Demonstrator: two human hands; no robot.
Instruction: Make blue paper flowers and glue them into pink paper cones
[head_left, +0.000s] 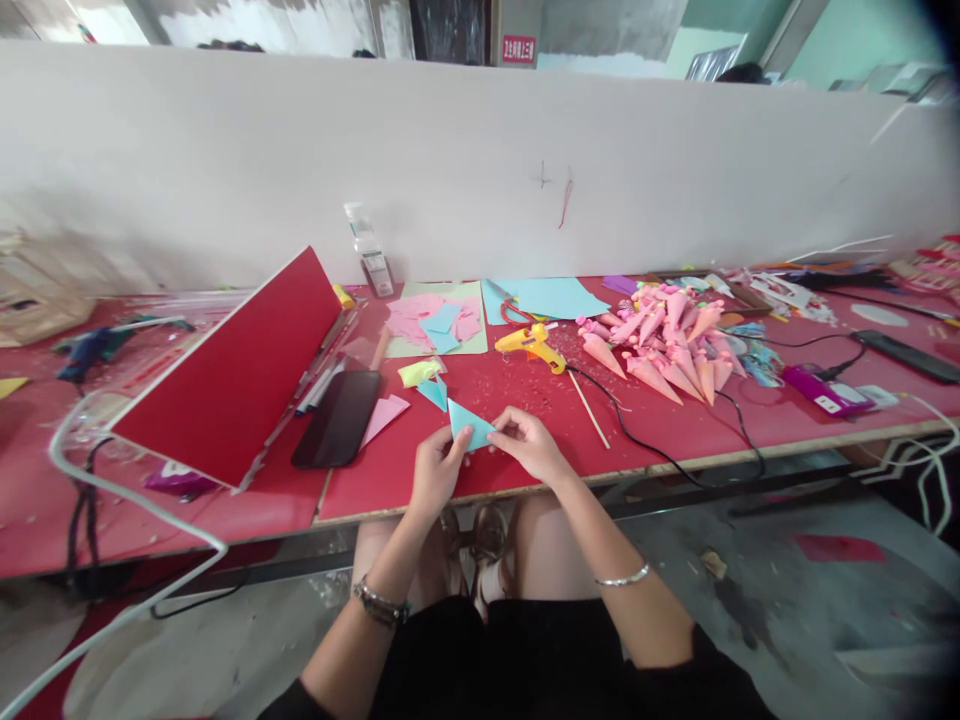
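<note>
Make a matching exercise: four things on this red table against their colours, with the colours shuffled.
Things:
1. Folded paper held in both hands
2. Glue gun
3. Phone
4. Pile of paper cones

Colours:
A. black
B. pink
C. light blue
D. yellow

Pairs: 1-C, 2-D, 3-A, 4-B

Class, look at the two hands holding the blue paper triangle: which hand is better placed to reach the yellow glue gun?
Probably the right hand. The glue gun lies beyond it on the red table, while the left hand pinches the blue paper triangle farther from it.
</note>
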